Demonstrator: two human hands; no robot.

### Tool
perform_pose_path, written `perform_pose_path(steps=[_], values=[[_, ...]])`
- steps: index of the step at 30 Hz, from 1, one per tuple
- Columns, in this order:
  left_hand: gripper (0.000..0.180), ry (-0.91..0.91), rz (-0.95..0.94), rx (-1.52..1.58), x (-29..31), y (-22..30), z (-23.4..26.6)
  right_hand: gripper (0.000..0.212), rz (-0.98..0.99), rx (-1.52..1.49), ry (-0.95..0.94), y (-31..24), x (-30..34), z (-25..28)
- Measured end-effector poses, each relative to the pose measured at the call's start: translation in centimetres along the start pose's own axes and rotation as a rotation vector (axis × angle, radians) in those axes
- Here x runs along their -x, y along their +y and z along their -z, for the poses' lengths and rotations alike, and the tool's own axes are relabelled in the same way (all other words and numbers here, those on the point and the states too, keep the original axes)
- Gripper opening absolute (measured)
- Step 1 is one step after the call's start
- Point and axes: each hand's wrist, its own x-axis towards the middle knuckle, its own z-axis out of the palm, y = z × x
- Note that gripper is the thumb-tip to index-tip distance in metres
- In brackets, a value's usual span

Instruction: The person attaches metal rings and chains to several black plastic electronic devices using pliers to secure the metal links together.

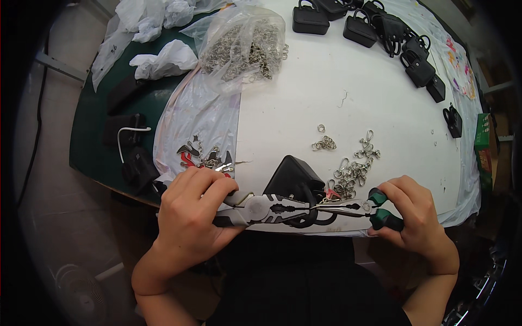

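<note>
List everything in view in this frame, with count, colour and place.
Grey pliers: one, grey and black, front edge
Green-handled pliers: one, silver and green, facing them
Small bag: one, black, at the pliers
Other bags: several, overlapping, black, far and right edges
Clear bag: one, holding silver metal pieces, far side
Clasps: pile, silver, right of the small bag
Rings: small pile, silver, mid-table
Charms: pile, silver, black, red, beyond the left hand
White plastic bags: several, far left
Cable: one, white, left
Green box: one, right edge
Table: one, green, largely covered in white
Fan: one, pale, lower left
Left hand: one, bare, gripping grey pliers
Right hand: one, bare, gripping green-handled pliers
</note>
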Motion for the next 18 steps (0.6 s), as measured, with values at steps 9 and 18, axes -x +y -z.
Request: perform_pose_path(steps=[9, 18], values=[[0.052, -0.028, 0.042, -0.032, 3.5, 2.0, -7.2, 0.062, -0.025, 0.158, -0.046, 1.7, 2.9, 2.8], [0.064, 0.258, -0.093, 0.520, 0.7, 5.7, -7.3, 0.059, -0.003, 0.032, 0.014, -0.2, 0.7, 1.2]])
